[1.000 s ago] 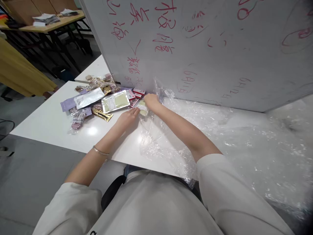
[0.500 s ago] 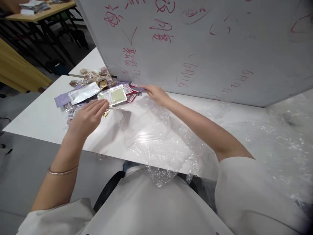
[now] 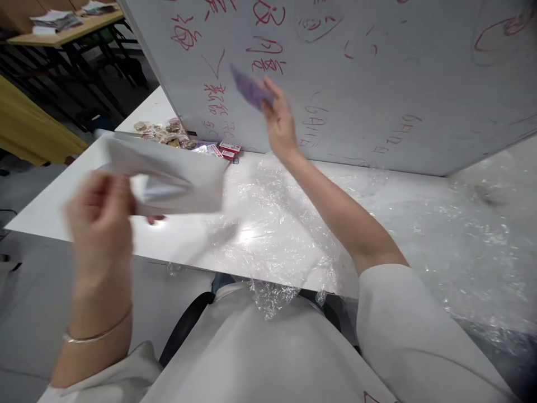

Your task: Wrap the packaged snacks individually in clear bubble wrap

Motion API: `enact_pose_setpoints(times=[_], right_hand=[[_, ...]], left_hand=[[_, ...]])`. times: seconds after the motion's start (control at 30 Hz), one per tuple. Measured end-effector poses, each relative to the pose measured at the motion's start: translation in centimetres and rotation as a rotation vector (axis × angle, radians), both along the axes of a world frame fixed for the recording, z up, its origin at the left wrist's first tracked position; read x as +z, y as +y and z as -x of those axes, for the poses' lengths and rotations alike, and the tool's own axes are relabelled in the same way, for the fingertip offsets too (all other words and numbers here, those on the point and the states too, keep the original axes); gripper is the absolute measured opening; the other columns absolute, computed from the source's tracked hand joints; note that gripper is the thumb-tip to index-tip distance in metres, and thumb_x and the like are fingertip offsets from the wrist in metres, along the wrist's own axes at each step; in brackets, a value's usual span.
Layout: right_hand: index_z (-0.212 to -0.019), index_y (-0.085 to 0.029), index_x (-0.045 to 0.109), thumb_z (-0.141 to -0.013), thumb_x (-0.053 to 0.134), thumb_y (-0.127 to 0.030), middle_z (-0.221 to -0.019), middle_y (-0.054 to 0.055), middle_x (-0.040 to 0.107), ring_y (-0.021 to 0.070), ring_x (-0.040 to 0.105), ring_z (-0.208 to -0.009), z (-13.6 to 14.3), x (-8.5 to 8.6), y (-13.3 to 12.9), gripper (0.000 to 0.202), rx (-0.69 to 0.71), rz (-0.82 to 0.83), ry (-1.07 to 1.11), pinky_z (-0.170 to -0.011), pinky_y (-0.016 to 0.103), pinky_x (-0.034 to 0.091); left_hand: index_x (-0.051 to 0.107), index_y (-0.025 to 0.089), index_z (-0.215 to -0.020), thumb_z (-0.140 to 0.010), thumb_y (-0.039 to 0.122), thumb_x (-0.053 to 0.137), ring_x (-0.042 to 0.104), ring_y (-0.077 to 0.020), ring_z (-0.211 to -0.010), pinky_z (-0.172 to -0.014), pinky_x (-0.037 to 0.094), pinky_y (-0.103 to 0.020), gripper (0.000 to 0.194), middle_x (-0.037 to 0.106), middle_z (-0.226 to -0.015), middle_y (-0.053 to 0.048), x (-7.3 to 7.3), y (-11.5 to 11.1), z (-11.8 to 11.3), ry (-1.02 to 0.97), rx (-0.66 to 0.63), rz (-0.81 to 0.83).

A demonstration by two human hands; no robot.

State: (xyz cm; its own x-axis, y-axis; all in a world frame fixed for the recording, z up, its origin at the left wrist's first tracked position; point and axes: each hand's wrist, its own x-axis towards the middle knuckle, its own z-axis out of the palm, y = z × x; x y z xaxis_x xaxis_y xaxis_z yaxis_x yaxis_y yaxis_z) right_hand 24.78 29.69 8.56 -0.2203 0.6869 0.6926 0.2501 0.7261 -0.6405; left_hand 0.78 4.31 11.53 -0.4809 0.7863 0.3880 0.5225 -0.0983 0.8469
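My left hand (image 3: 98,210), blurred by motion, is closed on a flat white bag (image 3: 201,187) whose mouth gapes toward me. The bag is above the table and hides part of the heap of small packets behind it. My right hand (image 3: 283,126) is raised in front of the whiteboard, pinching a flat purple packet (image 3: 251,90) at one end. Beyond the bag, small wrapped packets (image 3: 161,133) and red-and-white boxes (image 3: 229,149) lie on the table near the foot of the board.
Crumpled clear plastic film (image 3: 277,224) spreads over the white table (image 3: 39,207) and hangs off its front edge. A whiteboard (image 3: 352,101) with red writing stands along the back. A wooden-topped table (image 3: 71,36) with papers is farther off at left.
My right hand has risen from the boxes with the purple packet. My left hand has come toward me, lifting the white bag, which now gapes and covers much of the heap.
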Motion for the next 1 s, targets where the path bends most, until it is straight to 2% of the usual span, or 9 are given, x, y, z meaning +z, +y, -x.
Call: enact_pose_setpoints(times=[0.07, 0.17, 0.3, 0.37, 0.43, 0.6, 0.73, 0.83, 1.0], right_hand=[[-0.124, -0.029, 0.056, -0.103, 0.035, -0.045, -0.129, 0.0, 0.062, 0.0131, 0.051, -0.131, -2.0, 2.5, -1.2, 0.033, -0.011, 0.015, 0.197, -0.112, 0.032, 0.04], [-0.11, -0.029, 0.06, -0.097, 0.048, -0.055, -0.11, 0.0, 0.066, 0.0206, 0.061, -0.118, -5.9, 3.6, -6.2, 0.031, -0.021, 0.322, 0.272, -0.095, 0.037, 0.055], [-0.103, -0.026, 0.057, -0.088, 0.065, -0.048, -0.101, 0.003, 0.067, 0.0239, 0.068, -0.101, -8.8, -0.1, -16.5, 0.028, -0.003, 0.898, 0.36, -0.079, 0.039, 0.061], [-0.103, -0.026, 0.053, -0.083, 0.071, -0.042, -0.109, 0.005, 0.066, 0.024, 0.068, -0.1, -8.7, -2.8, -20.7, 0.031, 0.016, 1.181, 0.335, -0.08, 0.04, 0.063], [-0.11, -0.026, 0.047, -0.084, 0.07, -0.037, -0.117, 0.006, 0.064, 0.0234, 0.067, -0.104, -7.9, -5.1, -23.1, 0.036, 0.002, 1.302, 0.371, -0.085, 0.04, 0.062], [-0.131, -0.029, 0.04, -0.088, 0.063, -0.029, -0.128, 0.008, 0.06, 0.0224, 0.064, -0.114, -7.3, -7.8, -22.5, 0.049, 0.021, 1.271, 0.28, -0.094, 0.041, 0.059], [-0.126, -0.027, 0.051, -0.091, 0.059, -0.028, -0.128, 0.01, 0.062, 0.0246, 0.065, -0.111, -8.3, -8.3, -19.9, 0.036, 0.116, 1.184, 0.184, -0.09, 0.045, 0.061], [-0.124, -0.025, 0.054, -0.092, 0.057, -0.027, -0.123, 0.011, 0.064, 0.0249, 0.067, -0.105, -8.7, -8.5, -18.3, 0.033, 0.133, 1.183, 0.14, -0.085, 0.046, 0.062], [-0.122, -0.022, 0.058, -0.091, 0.058, -0.034, -0.119, 0.012, 0.065, 0.0268, 0.066, -0.107, -8.8, -7.5, -17.9, 0.033, 0.173, 1.086, -0.131, -0.092, 0.05, 0.058]], left_hand=[[0.061, 0.018, -0.091, -0.09, 0.038, 0.058, 0.056, -0.011, -0.042, -0.042, 0.049, -0.026, 0.02, 0.055, -0.062, 0.003, -1.7, 0.3, -5.0, -0.204, -0.284, 0.276], [0.06, 0.019, -0.096, -0.094, 0.041, 0.051, 0.064, -0.0144, -0.048, -0.045, 0.05, -0.027, 0.024, 0.065, -0.074, -0.001, -5.2, 0.8, -9.9, -0.37, -0.529, 0.606], [0.052, 0.021, -0.084, -0.098, 0.044, 0.04, 0.057, -0.0149, -0.045, -0.051, 0.047, -0.029, 0.029, 0.056, -0.056, 0.002, -9.0, 2.1, -10.3, -0.135, -0.622, 0.76], [0.05, 0.021, -0.08, -0.098, 0.045, 0.038, 0.055, -0.0161, -0.05, -0.052, 0.041, -0.029, 0.032, 0.056, -0.058, 0.001, -9.6, 3.1, -9.4, 0.171, -0.63, 0.743], [0.054, 0.02, -0.082, -0.099, 0.044, 0.036, 0.057, -0.0185, -0.059, -0.054, 0.039, -0.029, 0.034, 0.062, -0.07, -0.004, -9.5, 4.0, -8.6, 0.432, -0.645, 0.734], [0.053, 0.017, -0.131, -0.099, 0.05, 0.038, 0.065, -0.0274, -0.102, -0.082, 0.051, -0.038, 0.048, 0.062, -0.122, -0.015, -8.2, 4.5, -5.7, 0.753, -0.776, 0.573], [0.026, 0.022, -0.155, -0.085, 0.071, 0.054, 0.032, -0.036, -0.145, -0.115, 0.034, -0.049, 0.09, 0.029, -0.16, -0.017, -8.9, 1.8, -2.3, 0.869, -1.038, 0.474], [0.002, 0.018, -0.16, -0.075, 0.074, 0.064, 0.01, -0.0424, -0.151, -0.119, 0.023, -0.058, 0.119, 0.009, -0.165, -0.021, -10.7, -1.6, -2.1, 0.989, -1.02, 0.428], [-0.005, 0.015, -0.159, -0.097, 0.035, 0.052, 0.013, -0.0409, -0.15, -0.116, 0.032, -0.058, 0.087, 0.024, -0.161, -0.022, -12.7, -6.5, -5.1, 1.101, -0.818, 0.374]])
